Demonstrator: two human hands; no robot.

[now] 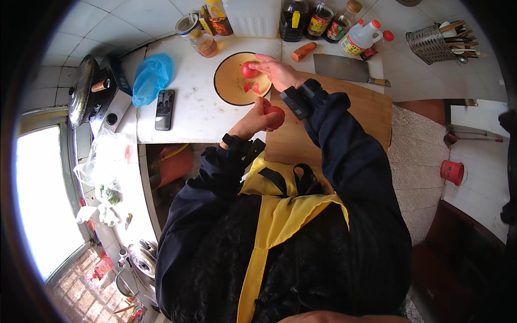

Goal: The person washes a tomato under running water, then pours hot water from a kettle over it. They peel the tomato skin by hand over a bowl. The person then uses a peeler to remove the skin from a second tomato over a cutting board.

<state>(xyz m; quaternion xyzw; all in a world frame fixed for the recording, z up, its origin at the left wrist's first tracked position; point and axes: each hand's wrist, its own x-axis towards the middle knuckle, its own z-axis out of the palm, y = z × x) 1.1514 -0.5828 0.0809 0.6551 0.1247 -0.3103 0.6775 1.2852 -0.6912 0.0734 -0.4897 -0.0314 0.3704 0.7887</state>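
My left hand (252,121) grips a red tomato (276,118) just over the near edge of an enamel-like yellow bowl (223,87) with a dark rim. More red shows above its thumb; whether that is the same tomato or another piece I cannot tell. Over the bowl's right side, my right hand (280,74) has its fingers stretched out and apart. Its thumb tip overlaps a second tomato (248,70) at the bowl; the fingers are not wrapped around it. Small red tomato pieces (251,87) lie on the bowl's bottom.
A wooden cutting board (347,109) extends right of the bowl, with a cleaver (343,68) and a carrot (303,51) behind it. Sauce bottles (319,22) line the wall. Left are a phone (164,110), a blue plastic bag (151,78) and a stove (111,107).
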